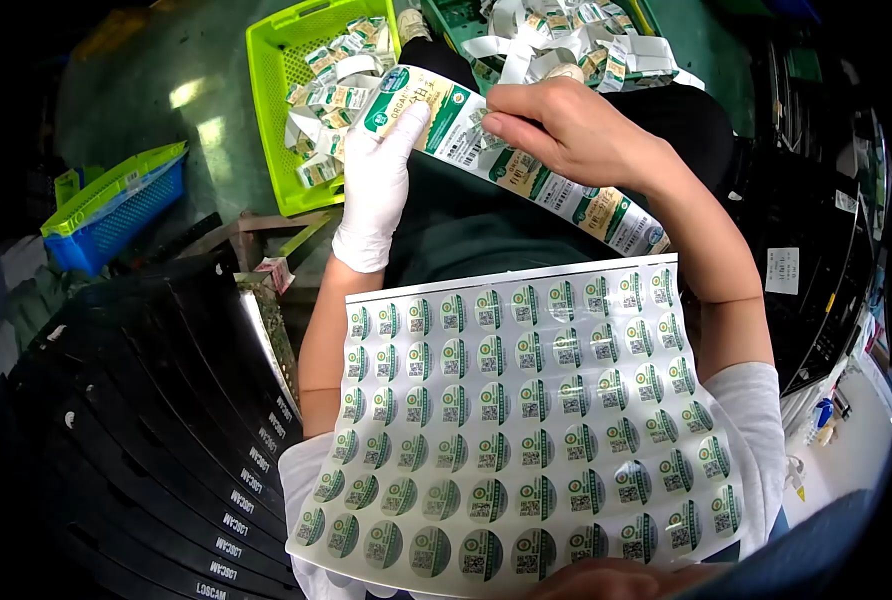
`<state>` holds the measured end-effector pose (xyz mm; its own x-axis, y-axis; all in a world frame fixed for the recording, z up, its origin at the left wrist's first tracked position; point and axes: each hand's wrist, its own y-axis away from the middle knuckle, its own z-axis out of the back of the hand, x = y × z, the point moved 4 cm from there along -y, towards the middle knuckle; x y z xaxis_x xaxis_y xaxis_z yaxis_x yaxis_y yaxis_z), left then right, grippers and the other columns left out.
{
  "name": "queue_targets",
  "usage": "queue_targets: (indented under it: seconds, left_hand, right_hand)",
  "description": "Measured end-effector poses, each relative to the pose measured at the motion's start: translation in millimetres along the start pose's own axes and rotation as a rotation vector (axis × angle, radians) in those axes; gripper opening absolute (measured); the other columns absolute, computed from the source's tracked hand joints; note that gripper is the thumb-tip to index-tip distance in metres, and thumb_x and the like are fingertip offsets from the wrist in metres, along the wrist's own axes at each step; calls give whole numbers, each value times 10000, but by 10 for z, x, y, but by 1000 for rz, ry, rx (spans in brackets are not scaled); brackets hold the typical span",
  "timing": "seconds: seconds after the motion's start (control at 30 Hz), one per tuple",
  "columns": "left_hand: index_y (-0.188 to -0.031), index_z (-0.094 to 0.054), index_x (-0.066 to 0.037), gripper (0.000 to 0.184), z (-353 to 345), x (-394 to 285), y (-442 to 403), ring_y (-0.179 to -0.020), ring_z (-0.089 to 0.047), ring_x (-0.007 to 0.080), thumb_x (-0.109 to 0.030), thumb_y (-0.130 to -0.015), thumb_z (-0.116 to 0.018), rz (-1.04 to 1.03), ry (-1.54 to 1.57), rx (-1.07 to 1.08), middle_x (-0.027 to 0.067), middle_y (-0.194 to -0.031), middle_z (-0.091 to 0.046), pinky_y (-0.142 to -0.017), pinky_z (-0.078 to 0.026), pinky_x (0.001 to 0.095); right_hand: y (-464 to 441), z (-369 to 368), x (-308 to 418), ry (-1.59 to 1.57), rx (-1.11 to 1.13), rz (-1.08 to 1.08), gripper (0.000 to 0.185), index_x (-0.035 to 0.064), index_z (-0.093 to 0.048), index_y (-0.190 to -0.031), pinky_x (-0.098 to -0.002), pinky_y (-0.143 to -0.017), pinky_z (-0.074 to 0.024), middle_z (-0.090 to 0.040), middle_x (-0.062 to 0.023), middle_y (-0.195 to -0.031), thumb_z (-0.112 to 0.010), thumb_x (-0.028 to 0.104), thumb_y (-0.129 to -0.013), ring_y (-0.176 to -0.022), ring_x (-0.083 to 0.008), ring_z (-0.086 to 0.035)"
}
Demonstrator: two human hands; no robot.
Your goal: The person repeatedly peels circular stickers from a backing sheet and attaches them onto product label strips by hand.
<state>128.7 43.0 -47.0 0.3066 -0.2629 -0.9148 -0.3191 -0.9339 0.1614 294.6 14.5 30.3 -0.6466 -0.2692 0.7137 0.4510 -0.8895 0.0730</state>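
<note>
A strip of printed labels [521, 175], cream, green and white, stretches diagonally over my dark-clothed lap. My left hand [381, 185], in a white glove, grips the strip's upper left end with the thumb lying on its printed face. My bare right hand [566, 125] is curled above the middle of the strip. Its thumb and forefinger pinch what looks like a small round QR-code sticker against the label, partly hidden by the fingertips. Nearer to me, a large sheet of round green-and-white QR-code stickers [521, 405] lies across my forearms and lap, slightly wavy.
A lime-green basket [266, 110] with folded label strips stands ahead on the left. A dark green crate [446, 22] with more strips is ahead. Stacked black crates [156, 420] rise at my left. A blue basket [116, 225] sits farther left, and black equipment [816, 270] is at right.
</note>
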Motion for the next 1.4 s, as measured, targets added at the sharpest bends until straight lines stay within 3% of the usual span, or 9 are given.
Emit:
queue_targets:
  seconds: [0.27,0.4,0.7,0.77,0.83,0.9,0.97,1.13,1.4]
  left_hand:
    - [-1076,-613,16,229,0,8,9,-871,-601,99,-124,-897,-585,-8,-54,33,57,-978,-654,-798,-469,236]
    - [-1081,-609,13,230,52,16,19,-865,-601,99,-132,-905,-580,-21,-46,30,54,-963,-654,-796,-466,234]
    - [-1221,-505,13,378,-155,48,72,-1024,-567,154,-194,-912,-570,148,373,110,78,-1170,-566,-901,-442,302]
    - [-1220,-517,5,365,-316,164,210,-1012,-561,141,-187,-915,-574,-36,-104,191,58,-1157,-570,-880,-464,302]
    - [-1199,-536,11,331,-351,441,297,-970,-592,143,-182,-930,-552,346,223,231,66,-1098,-604,-833,-496,296]
    - [-1169,-543,36,326,-328,385,237,-908,-641,175,-204,-948,-524,271,254,95,108,-1056,-630,-778,-533,300]
    - [-1281,-439,3,358,-239,327,191,-1022,-607,221,-169,-967,-451,265,247,156,129,-1152,-585,-852,-511,381]
    - [-1269,-436,23,356,-189,313,146,-997,-623,240,-167,-969,-426,280,240,113,148,-1155,-584,-796,-536,370]
    - [-1273,-427,22,358,-206,296,160,-998,-621,238,-170,-971,-425,253,295,100,144,-1149,-585,-812,-530,369]
  right_hand:
    - [-84,-51,-52,180,-47,-1,301,6,-538,-768,-393,-533,-415,-521,-165,-587,-543,267,-917,-564,-352,-527]
    - [-125,120,-150,291,3,-339,506,19,-532,-604,-333,-468,-389,-539,-112,-533,-648,462,-820,-480,-220,-528]
    - [-398,34,-24,-247,-24,-77,343,-6,-556,-754,-262,-514,-341,-406,6,-571,-568,292,-924,-570,-55,-364]
    - [-425,58,-80,-224,-93,-56,329,9,-530,-753,-253,-513,-337,-427,18,-595,-554,284,-932,-564,-60,-358]
    - [-349,133,-126,-74,-178,-79,315,13,-508,-771,-256,-517,-343,-439,15,-605,-540,277,-940,-566,-63,-367]
    - [-251,329,-123,-69,-45,-450,169,30,-585,-874,-307,-592,-439,-588,-70,-712,-595,199,-874,-653,-148,-555]
    - [-147,265,-140,-150,-105,-85,260,15,-499,-834,-279,-529,-366,-455,-14,-615,-522,248,-947,-570,-89,-401]
    - [68,259,-66,227,122,-38,127,48,-499,-893,-398,-549,-404,-527,-149,-637,-548,165,-908,-590,-331,-524]
    - [11,147,-92,400,136,4,135,67,-534,-913,-411,-567,-444,-595,-128,-671,-591,182,-873,-658,-338,-590]
